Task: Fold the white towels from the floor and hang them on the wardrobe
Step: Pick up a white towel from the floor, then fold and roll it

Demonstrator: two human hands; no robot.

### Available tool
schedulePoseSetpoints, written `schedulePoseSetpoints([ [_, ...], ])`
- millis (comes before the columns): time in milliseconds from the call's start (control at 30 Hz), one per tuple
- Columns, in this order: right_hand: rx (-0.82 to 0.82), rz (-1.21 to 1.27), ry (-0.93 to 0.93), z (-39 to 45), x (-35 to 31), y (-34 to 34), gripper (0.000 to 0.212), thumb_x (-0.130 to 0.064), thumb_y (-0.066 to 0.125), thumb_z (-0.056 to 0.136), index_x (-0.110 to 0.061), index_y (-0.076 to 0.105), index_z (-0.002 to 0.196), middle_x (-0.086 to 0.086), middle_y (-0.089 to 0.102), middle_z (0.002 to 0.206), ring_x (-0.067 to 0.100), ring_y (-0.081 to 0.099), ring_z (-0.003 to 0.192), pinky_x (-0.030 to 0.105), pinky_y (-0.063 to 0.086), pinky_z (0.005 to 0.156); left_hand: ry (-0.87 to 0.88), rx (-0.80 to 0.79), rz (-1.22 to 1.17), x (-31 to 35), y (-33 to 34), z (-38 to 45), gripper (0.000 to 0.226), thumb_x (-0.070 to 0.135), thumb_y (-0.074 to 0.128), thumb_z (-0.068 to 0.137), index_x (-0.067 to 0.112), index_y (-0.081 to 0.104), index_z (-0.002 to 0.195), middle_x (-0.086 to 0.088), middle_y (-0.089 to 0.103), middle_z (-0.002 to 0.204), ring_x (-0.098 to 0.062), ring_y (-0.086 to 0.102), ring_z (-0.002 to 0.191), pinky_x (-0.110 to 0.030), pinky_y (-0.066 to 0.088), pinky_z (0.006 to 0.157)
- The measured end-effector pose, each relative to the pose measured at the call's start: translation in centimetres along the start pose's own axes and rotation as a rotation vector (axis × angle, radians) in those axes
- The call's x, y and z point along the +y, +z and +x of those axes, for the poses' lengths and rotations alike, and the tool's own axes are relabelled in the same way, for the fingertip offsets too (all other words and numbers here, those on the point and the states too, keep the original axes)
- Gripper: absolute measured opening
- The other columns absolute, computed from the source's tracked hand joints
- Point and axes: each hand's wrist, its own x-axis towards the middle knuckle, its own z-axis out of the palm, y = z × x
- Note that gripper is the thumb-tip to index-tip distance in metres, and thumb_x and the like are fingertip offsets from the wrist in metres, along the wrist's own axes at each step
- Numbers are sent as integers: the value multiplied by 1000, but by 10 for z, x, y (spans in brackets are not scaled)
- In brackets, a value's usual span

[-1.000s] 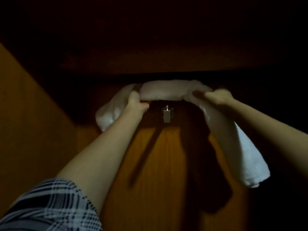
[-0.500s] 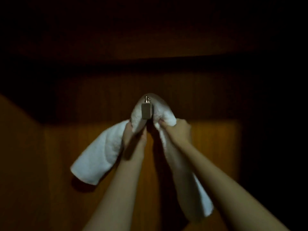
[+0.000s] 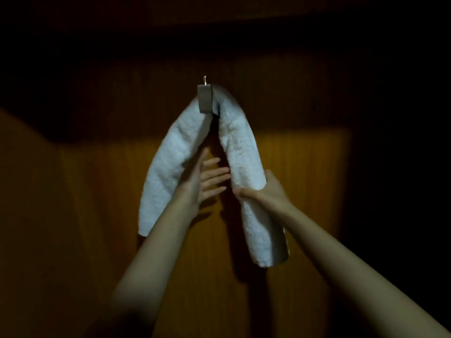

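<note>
Two bare forearms reach up from the bottom of the view toward the hook (image 3: 205, 98), and we take them first since they lie nearest. Our left hand (image 3: 203, 182) sits below the hook and a little to its left. Its fingers (image 3: 216, 178) are straight and spread apart, pointing toward the right, and they grip nothing. The back edge of this hand lies against the left half of the towel (image 3: 170, 164); whether the palm presses the cloth we cannot tell. Our right hand (image 3: 264, 191) is below the hook and to its right. It wraps round the right half of the towel from the outer side, with the thumb crossing the front of the cloth, so this hand is clamped on it.

Beyond the hands, the white towel is draped over the hook in an upturned V. Its left half falls down and to the left of the hook and ends in a square edge. Its right half falls down and to the right and hangs lower than the left one.

Behind the towel stands the brown wooden wardrobe panel (image 3: 305, 167), with the small metal hook fixed to it. A lit patch of the panel lies below the hook, and dark shadow covers the wood above it and out to both sides.
</note>
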Motion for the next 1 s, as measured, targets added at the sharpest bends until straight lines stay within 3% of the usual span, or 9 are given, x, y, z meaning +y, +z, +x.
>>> schedulePoseSetpoints([
  [67, 2, 5, -2, -3, 13, -1, 87, -38, 85, 64, -20, 38, 135, -6, 53, 120, 15, 56, 102, 33, 50, 82, 276, 313, 135, -9, -7, -12, 20, 23, 64, 87, 15, 65, 106, 3, 69, 91, -10, 63, 78, -33, 52, 73],
  [167, 39, -5, -18, -9, 28, 2, 100, -40, 87, 60, -22, 32, 141, -7, 48, 128, 16, 52, 112, 37, 48, 90, 518, 590, 581, -23, -25, -21, 59, 21, 75, 76, 18, 49, 129, 1, 52, 127, -12, 40, 117, -39, 36, 102],
  [267, 84, -63, 27, -20, 45, 12, 97, -41, 88, 58, -21, 35, 136, -7, 48, 121, 16, 51, 108, 35, 46, 86, 288, 468, 597, -45, -41, -7, 108, 38, 85, 65, 17, 20, 148, -8, 28, 151, -27, 24, 139, -45, 24, 112],
  [367, 95, -62, 64, -27, 64, 22, 72, -43, 85, 63, -17, 48, 120, -5, 58, 112, 17, 59, 100, 36, 50, 81, 171, 365, 493, -73, -45, 1, 87, 27, 82, 72, 12, 34, 142, -11, 48, 139, -29, 47, 126, -37, 42, 99],
  [500, 223, 29, -98, -16, 56, 24, 37, -36, 73, 81, -14, 61, 107, 0, 68, 103, 15, 64, 92, 27, 52, 74, 108, 410, 709, -105, -34, 0, 49, 18, 68, 85, -2, 50, 126, -20, 61, 115, -35, 59, 106, -26, 39, 80],
  [567, 283, 2, -174, -5, 45, 23, 39, -36, 67, 86, -10, 55, 112, 0, 65, 98, 14, 61, 84, 22, 49, 66, 60, 393, 617, -115, -23, -2, 56, 16, 68, 84, 1, 46, 133, -19, 57, 124, -34, 55, 114, -30, 39, 86],
  [667, 277, -302, -183, 4, 56, 30, 43, -45, 58, 90, -9, 44, 110, 8, 64, 88, 27, 62, 74, 40, 52, 65, 25, 417, 590, -121, -5, -3, 73, 11, 67, 84, 1, 29, 145, -22, 45, 138, -35, 46, 124, -31, 34, 94],
  [733, 277, -523, -134, 0, 78, 43, 41, -47, 52, 93, -11, 40, 107, 9, 62, 82, 29, 63, 70, 40, 52, 63, 3, 395, 580, -125, 4, -3, 78, 12, 66, 85, 2, 22, 148, -21, 42, 141, -34, 43, 126, -32, 33, 95],
  [1000, 138, -398, -23, -28, 59, 75, 32, -38, 54, 92, -14, 38, 106, 7, 60, 103, 26, 61, 89, 40, 50, 77, -25, 179, 617, -124, 7, -16, 80, 23, 60, 92, -1, 9, 149, -26, 38, 144, -36, 43, 129, -35, 36, 98],
])
